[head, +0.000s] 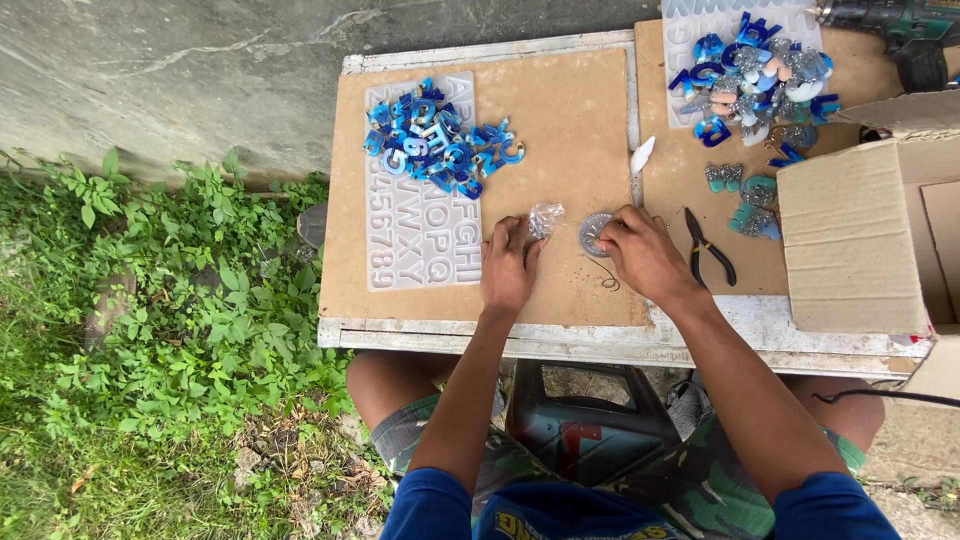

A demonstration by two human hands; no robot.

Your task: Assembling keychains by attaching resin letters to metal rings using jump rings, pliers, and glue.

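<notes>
My left hand [510,262] rests on the brown board [560,130] with its fingertips on a small crumpled clear plastic bag [546,218]. My right hand [643,252] lies just to the right, fingers touching a small round silvery-grey piece [594,234]. A thin dark wire loop [607,278] lies on the board between the two hands. Black pliers [708,247] sit right of my right hand.
A pile of blue resin letters [440,145] lies on a clear letter mould [425,215] at the left. More blue and glitter pieces [755,75] lie at the back right, near a drill [890,25]. An open cardboard box [860,235] stands right. Grass borders the left.
</notes>
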